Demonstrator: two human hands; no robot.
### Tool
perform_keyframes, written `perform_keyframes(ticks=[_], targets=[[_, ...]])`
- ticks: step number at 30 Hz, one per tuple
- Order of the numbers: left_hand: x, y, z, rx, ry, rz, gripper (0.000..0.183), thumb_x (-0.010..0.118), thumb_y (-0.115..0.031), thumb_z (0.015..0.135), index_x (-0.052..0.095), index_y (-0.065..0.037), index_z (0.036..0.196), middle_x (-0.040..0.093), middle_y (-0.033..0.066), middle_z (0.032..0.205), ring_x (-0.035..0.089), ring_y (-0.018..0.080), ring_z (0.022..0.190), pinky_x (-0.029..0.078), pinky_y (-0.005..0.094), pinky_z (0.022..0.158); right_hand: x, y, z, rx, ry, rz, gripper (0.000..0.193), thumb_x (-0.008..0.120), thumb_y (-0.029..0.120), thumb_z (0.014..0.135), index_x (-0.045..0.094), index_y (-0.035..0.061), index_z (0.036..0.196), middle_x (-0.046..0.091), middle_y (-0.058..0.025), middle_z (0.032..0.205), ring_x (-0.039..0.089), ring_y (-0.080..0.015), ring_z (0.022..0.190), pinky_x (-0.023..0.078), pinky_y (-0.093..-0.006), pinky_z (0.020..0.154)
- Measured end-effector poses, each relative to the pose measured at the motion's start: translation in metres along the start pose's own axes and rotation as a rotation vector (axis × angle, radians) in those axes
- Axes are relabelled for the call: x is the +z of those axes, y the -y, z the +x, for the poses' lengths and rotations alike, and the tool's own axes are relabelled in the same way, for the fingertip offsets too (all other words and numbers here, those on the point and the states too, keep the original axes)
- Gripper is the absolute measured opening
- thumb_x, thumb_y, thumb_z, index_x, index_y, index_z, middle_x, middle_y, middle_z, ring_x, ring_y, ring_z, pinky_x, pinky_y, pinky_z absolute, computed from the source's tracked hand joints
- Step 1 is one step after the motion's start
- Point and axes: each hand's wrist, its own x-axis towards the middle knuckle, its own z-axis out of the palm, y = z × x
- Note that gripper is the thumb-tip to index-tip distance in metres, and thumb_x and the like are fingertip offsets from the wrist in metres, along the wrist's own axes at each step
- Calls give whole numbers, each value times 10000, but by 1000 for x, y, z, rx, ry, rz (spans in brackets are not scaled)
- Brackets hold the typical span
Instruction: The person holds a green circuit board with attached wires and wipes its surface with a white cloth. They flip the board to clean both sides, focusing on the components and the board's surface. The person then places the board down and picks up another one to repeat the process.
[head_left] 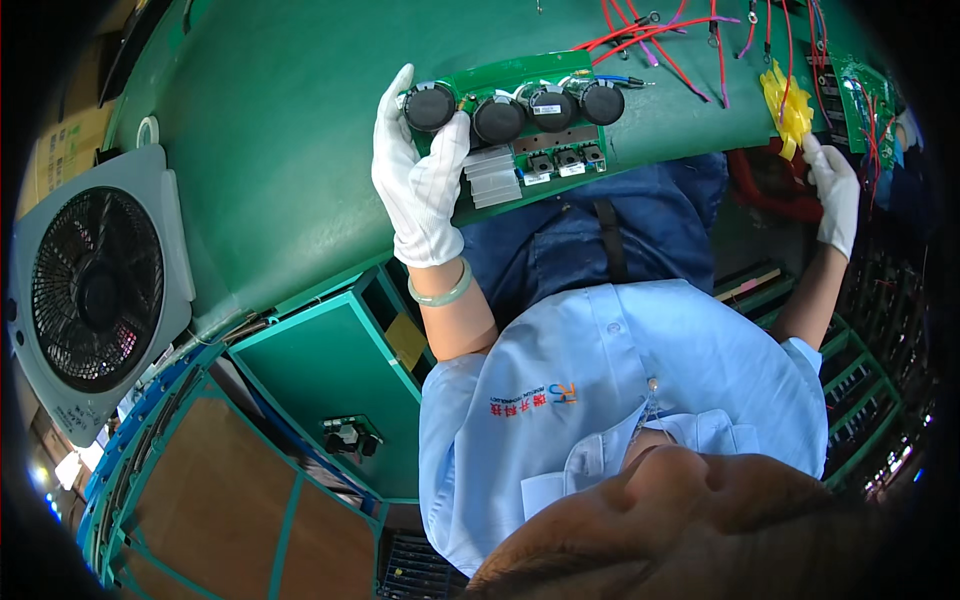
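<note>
My left hand (424, 185), in a white glove, is closed around the left end of a green circuit board (530, 72). Thumb and fingers sit on either side of a large black cylindrical capacitor (429, 106). More such capacitors stand in a row along the board, with a ribbed silver heat sink (492, 177) and small black components below them. At the far right, my gloved right hand (835, 190) reaches to a bunch of shiny yellow strips (788, 112). Its fingertips are closed at the lower end of the bunch; exactly how they grip it is hard to see.
Red and purple wires (680, 45) with metal lugs lie across the far side of the green bench (290, 130). Another green board (868, 105) with wires is at the far right. A grey box fan (100, 285) stands at the left. On a green surface lies a small board (350, 437).
</note>
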Motion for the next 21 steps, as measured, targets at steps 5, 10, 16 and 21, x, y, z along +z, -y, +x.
perform_keyframes(ticks=[5, 10, 16, 21], targets=[[1, -5, -2, -19, 43, -161, 613, 680, 2, 812, 470, 31, 1388, 603, 117, 1121, 593, 169, 996, 495, 294, 910, 10, -50, 38, 45, 83, -242, 526, 614, 514, 920, 691, -5, 884, 599, -59, 675, 527, -150, 576, 436, -290, 590], [-13, 1, -4, 85, 111, -177, 673, 729, -31, 796, 444, 58, 1399, 569, 106, 1201, 551, 163, 1076, 450, 300, 963, -6, -13, 4, 22, 35, -404, 413, 537, 393, 978, 663, 37, 1144, 661, -156, 899, 586, -274, 777, 466, -347, 770], [-24, 7, -3, 138, 171, -285, 675, 691, 41, 817, 414, 26, 1433, 593, 74, 1058, 536, 100, 909, 447, 231, 809, 4, -3, -21, -215, -49, 334, 367, 621, 292, 974, 638, 43, 1242, 583, 51, 798, 448, 1, 641, 350, -172, 556], [-31, 5, -5, -60, 177, -469, 527, 483, -80, 885, 496, -1, 1405, 432, -66, 776, 320, 41, 678, 291, 192, 617, 80, 88, -73, -601, -142, 1025, 347, 635, 185, 947, 569, -47, 1197, 584, -83, 895, 557, -148, 726, 474, -233, 587]])
